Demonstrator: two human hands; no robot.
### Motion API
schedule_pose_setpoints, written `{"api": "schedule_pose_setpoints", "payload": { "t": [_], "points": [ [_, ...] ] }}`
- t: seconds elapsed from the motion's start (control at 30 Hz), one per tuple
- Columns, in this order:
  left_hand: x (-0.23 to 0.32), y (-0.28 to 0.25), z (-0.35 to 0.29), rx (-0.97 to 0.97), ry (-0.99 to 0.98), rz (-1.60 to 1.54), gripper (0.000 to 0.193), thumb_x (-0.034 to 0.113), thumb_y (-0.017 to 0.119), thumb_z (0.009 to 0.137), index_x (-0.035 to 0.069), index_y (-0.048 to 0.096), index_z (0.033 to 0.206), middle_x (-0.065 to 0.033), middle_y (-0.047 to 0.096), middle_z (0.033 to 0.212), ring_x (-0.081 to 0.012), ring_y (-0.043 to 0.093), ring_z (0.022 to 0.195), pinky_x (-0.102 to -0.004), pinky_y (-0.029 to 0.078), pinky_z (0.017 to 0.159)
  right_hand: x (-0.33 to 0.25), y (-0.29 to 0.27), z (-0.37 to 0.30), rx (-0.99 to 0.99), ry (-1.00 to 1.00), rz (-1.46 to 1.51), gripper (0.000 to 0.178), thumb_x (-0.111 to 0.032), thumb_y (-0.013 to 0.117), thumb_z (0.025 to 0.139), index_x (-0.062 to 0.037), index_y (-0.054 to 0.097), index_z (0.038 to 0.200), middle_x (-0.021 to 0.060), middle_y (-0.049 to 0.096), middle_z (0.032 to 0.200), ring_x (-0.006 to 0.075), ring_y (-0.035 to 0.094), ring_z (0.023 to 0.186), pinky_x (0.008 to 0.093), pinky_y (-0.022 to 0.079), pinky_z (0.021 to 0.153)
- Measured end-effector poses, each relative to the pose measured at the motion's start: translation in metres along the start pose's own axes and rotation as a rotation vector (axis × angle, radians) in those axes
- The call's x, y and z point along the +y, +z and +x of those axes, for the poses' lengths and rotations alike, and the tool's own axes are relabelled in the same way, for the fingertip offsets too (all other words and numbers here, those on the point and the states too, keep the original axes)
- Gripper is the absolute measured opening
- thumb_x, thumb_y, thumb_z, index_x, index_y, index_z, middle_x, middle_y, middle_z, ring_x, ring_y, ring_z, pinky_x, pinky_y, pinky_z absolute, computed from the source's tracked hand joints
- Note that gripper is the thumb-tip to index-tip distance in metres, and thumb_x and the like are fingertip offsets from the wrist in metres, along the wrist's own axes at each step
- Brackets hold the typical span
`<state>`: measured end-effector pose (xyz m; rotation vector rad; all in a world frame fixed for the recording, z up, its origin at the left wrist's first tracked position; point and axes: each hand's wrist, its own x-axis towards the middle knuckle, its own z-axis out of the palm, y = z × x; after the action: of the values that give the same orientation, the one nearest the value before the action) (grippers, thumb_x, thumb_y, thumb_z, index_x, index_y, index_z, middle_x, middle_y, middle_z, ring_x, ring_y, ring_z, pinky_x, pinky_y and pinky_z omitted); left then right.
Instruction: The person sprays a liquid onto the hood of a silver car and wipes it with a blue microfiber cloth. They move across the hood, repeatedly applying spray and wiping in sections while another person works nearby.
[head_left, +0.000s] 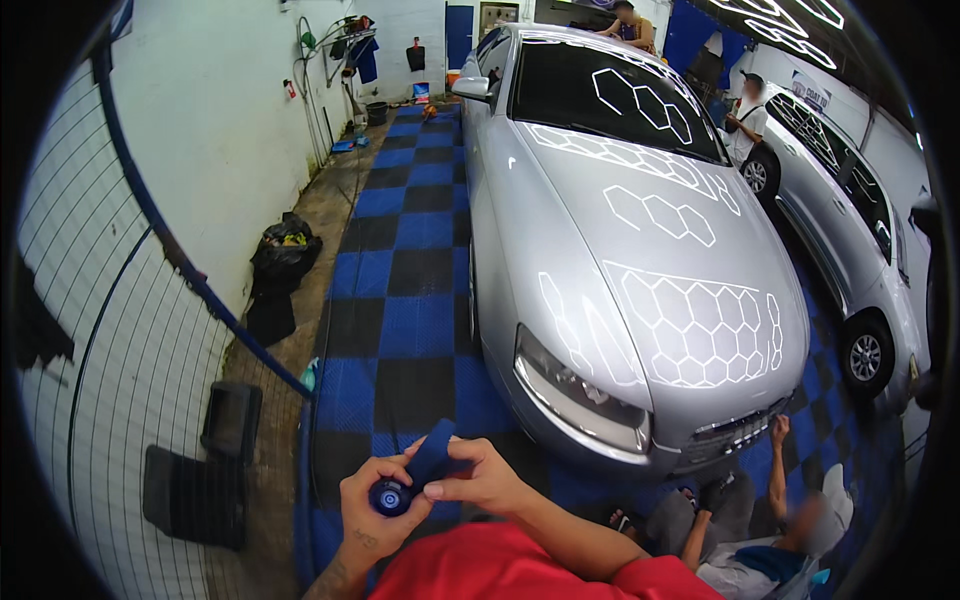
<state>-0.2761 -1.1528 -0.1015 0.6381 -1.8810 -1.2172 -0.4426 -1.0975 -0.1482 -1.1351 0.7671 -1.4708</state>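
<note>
So the left hand (362, 497) is wrapped round what looks like a dark blue bottle (390, 497), seen end-on with its round end facing up at the camera, and the right hand (485, 478) has a blue cloth (432, 453) pinched between thumb and fingers. Cloth and bottle are right up against each other in front of the red shirt (520, 565), though I honestly can't tell if the cloth is pressed on the bottle or just beside it. Both are held up, well apart from the silver car (570, 230) ahead and to the right. Its hood is covered in white hexagon light reflections. Down at the lower right there's a co-worker (740, 555) in a pale cap, sitting low by the front bumper with one arm raised to the grille (735, 432); can't make out whether that hand touches it. Another person in a white top stands between that car and a second silver one, the SUV (825, 190), and someone else is behind the roof at the back. Floor's blue and black tiles (415, 330). Over on the left there's a wire fence (120, 310), with a black bag (283, 255) by the wall.
</note>
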Motion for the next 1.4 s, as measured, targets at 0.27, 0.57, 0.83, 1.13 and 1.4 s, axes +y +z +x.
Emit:
{"api": "schedule_pose_setpoints", "payload": {
  "t": [0.27,0.57,0.83,1.13,1.4],
  "points": [
    [-0.089,-0.018,0.199,0.075,-0.186,-0.205,0.030,0.003,0.076,0.073,0.004,0.050,0.088,-0.0161,0.061,0.103,-0.0139,0.061,0.082,-0.0322,0.055,0.077,-0.025,-0.107,0.197,0.117,0.028,-0.069,0.033,-0.004,0.074,0.079,0.0029,0.065,0.110,0.0057,0.062,0.112,0.0149,0.059,0.102,0.0306,0.046,0.093],
    [-0.229,-0.048,0.375,0.160,-0.544,-1.080,0.030,0.035,0.048,0.096,0.012,0.048,0.115,-0.0120,0.060,0.093,-0.0253,0.061,0.089,-0.0438,0.055,0.069,-0.007,-0.238,0.350,0.623,0.262,0.520,0.028,-0.021,0.059,0.095,-0.0018,0.060,0.116,0.0062,0.065,0.097,0.0156,0.063,0.087,0.0323,0.051,0.080],
    [-0.341,-0.110,0.609,-0.241,-0.775,-1.328,0.049,0.047,0.033,0.099,0.008,0.056,0.117,-0.0146,0.063,0.095,-0.0331,0.061,0.102,-0.0535,0.054,0.078,0.021,-0.315,0.546,0.724,0.074,0.688,0.026,-0.017,0.058,0.092,-0.0095,0.054,0.116,0.0064,0.063,0.100,0.0181,0.062,0.094,0.0331,0.050,0.087],
    [-0.385,-0.074,0.810,-0.184,-1.272,-1.105,0.036,0.044,0.067,0.085,0.009,0.061,0.082,-0.0053,0.061,0.081,-0.0199,0.061,0.083,-0.0296,0.051,0.064,0.033,-0.395,0.656,0.726,0.063,0.729,0.032,-0.022,0.062,0.090,-0.0133,0.054,0.120,0.0038,0.062,0.103,0.0180,0.060,0.093,0.0367,0.049,0.083],
    [-0.383,0.000,0.999,-0.270,0.248,-0.161,0.016,0.014,0.072,0.082,0.003,0.069,0.070,-0.0038,0.061,0.073,-0.0103,0.056,0.065,-0.0243,0.042,0.056,0.017,-0.497,0.742,0.784,-0.016,0.746,0.036,-0.027,0.061,0.091,-0.0119,0.054,0.123,0.0034,0.062,0.104,0.0161,0.060,0.092,0.0335,0.049,0.079]
  ]
}}
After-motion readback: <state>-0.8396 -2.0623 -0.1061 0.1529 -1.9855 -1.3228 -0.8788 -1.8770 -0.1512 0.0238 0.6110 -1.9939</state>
